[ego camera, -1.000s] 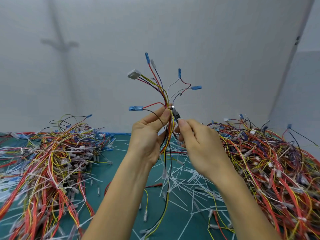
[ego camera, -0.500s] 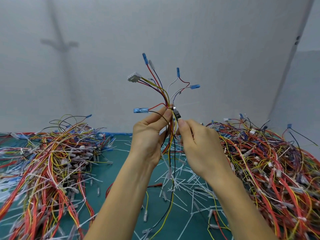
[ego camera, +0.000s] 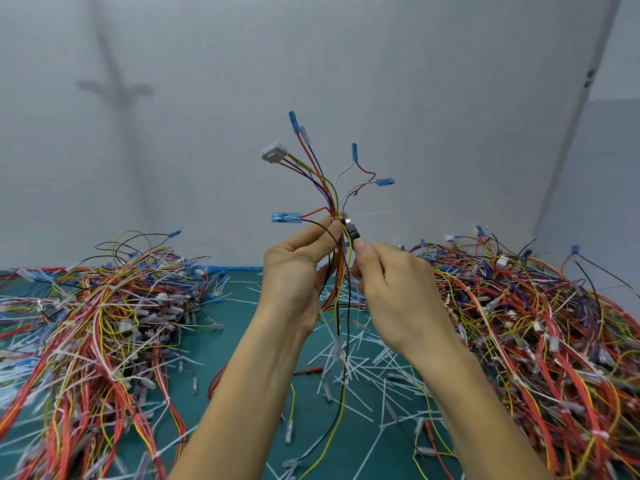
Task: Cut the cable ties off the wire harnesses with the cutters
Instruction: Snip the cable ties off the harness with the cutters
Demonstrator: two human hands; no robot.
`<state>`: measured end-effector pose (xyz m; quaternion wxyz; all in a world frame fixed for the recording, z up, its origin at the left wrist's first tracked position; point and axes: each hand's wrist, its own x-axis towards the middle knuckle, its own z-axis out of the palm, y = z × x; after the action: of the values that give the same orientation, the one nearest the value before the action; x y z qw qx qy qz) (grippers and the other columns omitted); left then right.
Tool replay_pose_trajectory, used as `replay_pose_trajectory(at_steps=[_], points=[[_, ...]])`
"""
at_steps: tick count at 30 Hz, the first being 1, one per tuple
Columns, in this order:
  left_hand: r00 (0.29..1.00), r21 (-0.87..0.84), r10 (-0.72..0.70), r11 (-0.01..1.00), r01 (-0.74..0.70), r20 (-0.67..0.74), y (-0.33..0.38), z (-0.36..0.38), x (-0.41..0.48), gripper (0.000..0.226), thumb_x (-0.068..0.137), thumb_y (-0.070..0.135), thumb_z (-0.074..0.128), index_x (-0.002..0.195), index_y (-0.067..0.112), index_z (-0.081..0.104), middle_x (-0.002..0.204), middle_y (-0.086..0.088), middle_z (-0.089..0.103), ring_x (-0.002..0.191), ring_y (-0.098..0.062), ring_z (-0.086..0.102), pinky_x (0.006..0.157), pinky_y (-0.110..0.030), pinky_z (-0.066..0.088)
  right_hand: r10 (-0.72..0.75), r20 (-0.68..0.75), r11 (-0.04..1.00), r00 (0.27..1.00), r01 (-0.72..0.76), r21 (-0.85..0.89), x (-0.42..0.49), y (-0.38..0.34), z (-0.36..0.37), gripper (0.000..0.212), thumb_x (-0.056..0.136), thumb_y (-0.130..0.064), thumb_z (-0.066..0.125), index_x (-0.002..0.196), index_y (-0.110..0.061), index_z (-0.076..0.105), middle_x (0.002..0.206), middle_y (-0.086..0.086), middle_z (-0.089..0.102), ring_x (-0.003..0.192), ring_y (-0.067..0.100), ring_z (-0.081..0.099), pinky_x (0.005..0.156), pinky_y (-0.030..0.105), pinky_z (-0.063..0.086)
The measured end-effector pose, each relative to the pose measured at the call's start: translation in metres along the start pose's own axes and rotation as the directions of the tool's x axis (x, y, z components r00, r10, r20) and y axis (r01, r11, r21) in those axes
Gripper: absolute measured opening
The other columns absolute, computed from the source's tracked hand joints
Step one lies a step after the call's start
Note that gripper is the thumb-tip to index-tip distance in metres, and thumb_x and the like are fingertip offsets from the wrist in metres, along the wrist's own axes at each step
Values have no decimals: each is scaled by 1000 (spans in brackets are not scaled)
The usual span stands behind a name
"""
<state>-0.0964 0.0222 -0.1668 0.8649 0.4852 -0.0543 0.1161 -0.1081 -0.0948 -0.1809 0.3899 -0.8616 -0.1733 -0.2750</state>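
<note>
One wire harness (ego camera: pixel 334 199) is held upright in the air at mid-frame, above the desk (ego camera: pixel 242 317) and between two heaps. The left hand (ego camera: pixel 294 271) pinches the bundle between the thumb and curled fingers (ego camera: pixel 311 242), just below where the wires fan out. The right hand (ego camera: pixel 394 292) is curled round one pair of cutters (ego camera: pixel 350 227). Only their small metal-and-black head shows above the thumb, touching the bundle's right side at the fan point. The handles are hidden in the palm, and I cannot tell whether the jaws are closed. A faint pale strip (ego camera: pixel 379 213) juts right from that spot, too blurred to name.

The fan ends in four blue terminal sleeves (ego camera: pixel 286 217), one clear sleeve (ego camera: pixel 304 135) and one white multi-pin connector (ego camera: pixel 274 154). Below the hands, yellow, black and red wires of the same harness hang down in front of the desk.

On the green desk lie the left heap (ego camera: pixel 97 323) and the right heap (ego camera: pixel 536 334), both of tangled red, yellow, black and white wiring, too knotted to count. Between them many white cut cable ties (ego camera: pixel 363 370) are scattered, along with a few loose sleeved terminals (ego camera: pixel 289 432). A blue strip (ego camera: pixel 235 269) runs along the desk's far edge. Behind stands a grey wall (ego camera: pixel 450 98) bearing a blurred cross-shaped shadow (ego camera: pixel 114 90).
</note>
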Motion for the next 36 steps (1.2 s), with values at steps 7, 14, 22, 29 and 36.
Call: replay_pose_trajectory(at_steps=[7, 14, 22, 29, 36], points=[[1000, 71, -20, 997, 18, 14, 0, -6, 5, 12, 84, 11, 66, 88, 14, 77, 93, 1, 76, 80, -9, 65, 69, -23, 54, 73, 6, 988, 997, -73, 136, 1, 0, 2, 51, 104, -42, 33, 70, -15, 59, 62, 3, 60, 64, 29, 61, 66, 50, 52], [985, -14, -174, 985, 174, 14, 14, -22, 13, 12, 90, 12, 61, 90, 10, 73, 66, 5, 56, 59, -7, 53, 73, -25, 55, 252, -35, 910, 967, -224, 349, 7, 5, -6, 47, 105, -42, 33, 76, -19, 63, 65, -1, 62, 63, 22, 63, 74, 55, 54], [978, -94, -199, 974, 204, 67, 23, -34, 22, 17, 95, 23, 56, 81, 15, 61, 67, 5, 48, 60, -8, 46, 60, -23, 55, 246, 31, 903, 969, -241, 356, 9, 10, -12, 22, 87, -38, 68, 85, -17, 67, 81, 12, 71, 77, 36, 67, 73, 56, 56], [957, -169, -217, 953, 250, 193, 19, -25, 19, 10, 87, 24, 58, 85, 14, 59, 71, 3, 47, 65, -9, 48, 65, -25, 54, 194, 180, 900, 964, -248, 359, 4, 1, -2, 28, 72, -45, 75, 81, -20, 68, 77, 4, 73, 79, 30, 70, 76, 52, 58], [965, -29, -254, 966, 256, 73, 13, -19, 14, 15, 82, 15, 67, 73, 13, 54, 65, 1, 46, 57, -12, 47, 59, -24, 43, 206, 58, 920, 977, -213, 328, 4, 4, 0, 16, 78, -21, 81, 79, -25, 66, 70, -3, 70, 70, 21, 70, 73, 46, 59]])
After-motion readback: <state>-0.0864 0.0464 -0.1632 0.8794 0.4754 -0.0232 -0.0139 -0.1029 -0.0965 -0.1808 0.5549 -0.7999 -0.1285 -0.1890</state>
